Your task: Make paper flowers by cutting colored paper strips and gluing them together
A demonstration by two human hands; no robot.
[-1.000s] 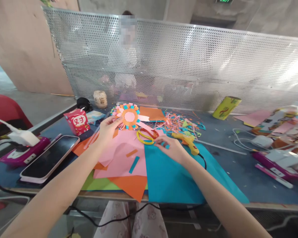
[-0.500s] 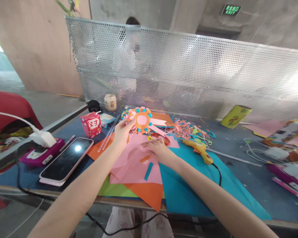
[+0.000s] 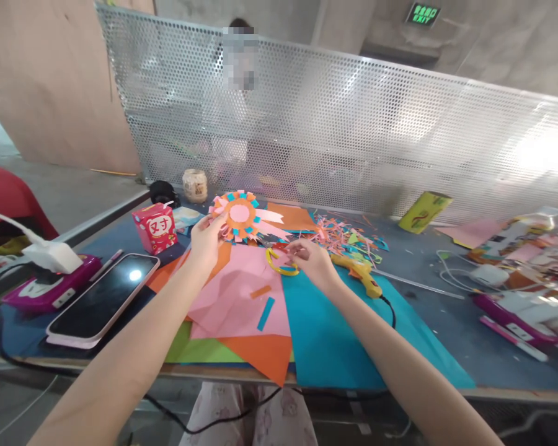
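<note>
Where pink paper (image 3: 232,297) covers the near counter (image 3: 451,322), two strips: one blue strip (image 3: 265,314), one orange strip (image 3: 261,291). Beyond, one glue gun (image 3: 363,272) and one pair of scissors (image 3: 279,267); right hand (image 3: 314,260) just beside the scissors, fingertips drawn together, grip on anything unclear. Left hand (image 3: 207,238) pinches the left edge of one paper rosette (image 3: 239,214), held left of and beyond the right hand. Farther: one scrap heap (image 3: 330,232), one green tube (image 3: 425,212), one perforated panel (image 3: 335,124), one person (image 3: 227,130) behind.

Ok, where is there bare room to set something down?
Mostly bare blue tabletop: between the turquoise paper sheet and right purple power strip, and between the yellow cylinder and thin clear rod. Crowded: around the left hand, holding a multicoloured paper rosette, and the right hand.
</note>
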